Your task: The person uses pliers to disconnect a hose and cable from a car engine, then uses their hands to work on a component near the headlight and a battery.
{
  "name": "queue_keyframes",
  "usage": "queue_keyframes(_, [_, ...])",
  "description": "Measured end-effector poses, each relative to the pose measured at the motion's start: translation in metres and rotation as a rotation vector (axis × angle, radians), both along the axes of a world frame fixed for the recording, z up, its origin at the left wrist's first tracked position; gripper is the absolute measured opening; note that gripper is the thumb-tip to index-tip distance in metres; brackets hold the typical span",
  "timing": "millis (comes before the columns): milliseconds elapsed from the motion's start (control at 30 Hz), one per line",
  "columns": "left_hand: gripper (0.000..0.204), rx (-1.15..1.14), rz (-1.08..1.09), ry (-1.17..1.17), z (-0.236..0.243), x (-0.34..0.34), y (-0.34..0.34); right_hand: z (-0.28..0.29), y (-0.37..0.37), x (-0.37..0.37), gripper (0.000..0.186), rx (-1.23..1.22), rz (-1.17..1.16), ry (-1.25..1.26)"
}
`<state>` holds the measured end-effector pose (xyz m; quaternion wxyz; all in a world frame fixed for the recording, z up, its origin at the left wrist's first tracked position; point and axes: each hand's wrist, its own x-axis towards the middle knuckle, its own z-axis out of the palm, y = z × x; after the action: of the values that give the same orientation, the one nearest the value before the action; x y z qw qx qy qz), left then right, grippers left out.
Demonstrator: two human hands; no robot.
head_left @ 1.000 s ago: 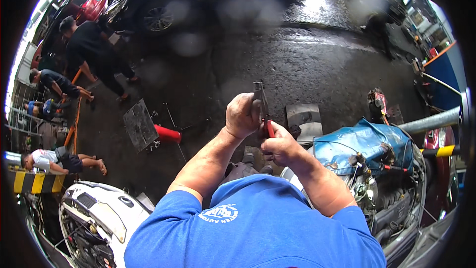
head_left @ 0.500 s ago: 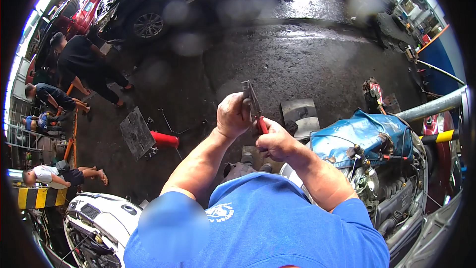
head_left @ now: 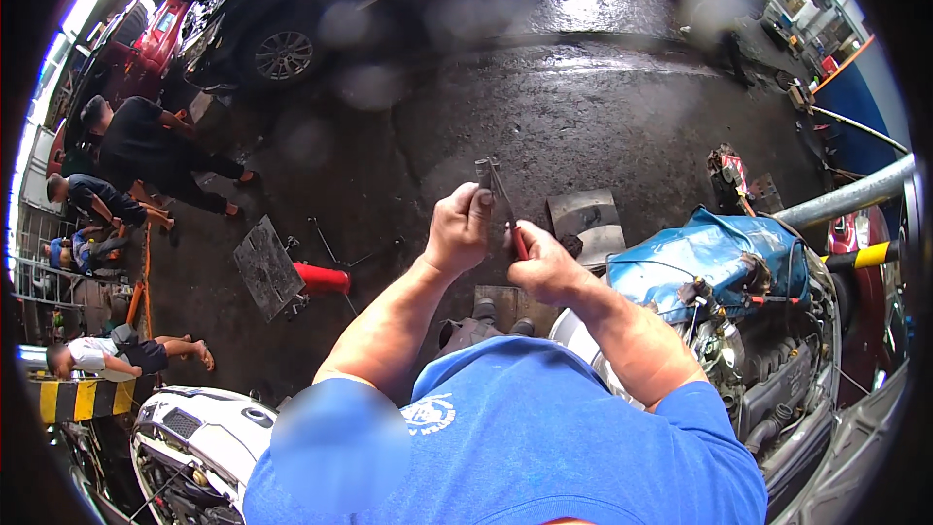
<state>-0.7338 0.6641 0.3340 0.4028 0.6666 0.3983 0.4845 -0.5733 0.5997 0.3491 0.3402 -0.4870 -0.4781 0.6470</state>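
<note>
In front of my chest, my left hand [head_left: 459,230] is closed around a small dark metal piece [head_left: 483,171] with a rounded top end, its thumb lying along it. My right hand [head_left: 544,264] is wrapped round the red handle of what look like pliers [head_left: 520,242]. The tool's slim dark jaws point up and lean against or just beside the metal piece; whether they grip it, I cannot tell. My fingers hide the lower part of the piece.
On my right is an exposed engine [head_left: 768,379] partly under a blue cover [head_left: 695,258]. A white car front [head_left: 209,418] stands left. A red cylinder [head_left: 323,279] and a dark plate [head_left: 268,267] lie on the floor. Several people are at the far left, one in black [head_left: 146,146].
My right hand has shifted slightly right, and the red handle now stands more upright. My left thumb shows more clearly along the metal piece. The person in black has bent lower.
</note>
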Motion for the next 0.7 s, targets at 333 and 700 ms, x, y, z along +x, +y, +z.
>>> queue_keyframes(333, [0.038,-0.957,-0.273,-0.616,0.010,0.002,-0.003,-0.011,0.004,0.004,0.029,0.329,-0.089,-0.472])
queue_keyframes(700, [0.018,0.072,-0.027,0.038,-0.011,0.000,0.001,-0.002,-0.007,-0.002,0.026,0.016,-0.023,0.022])
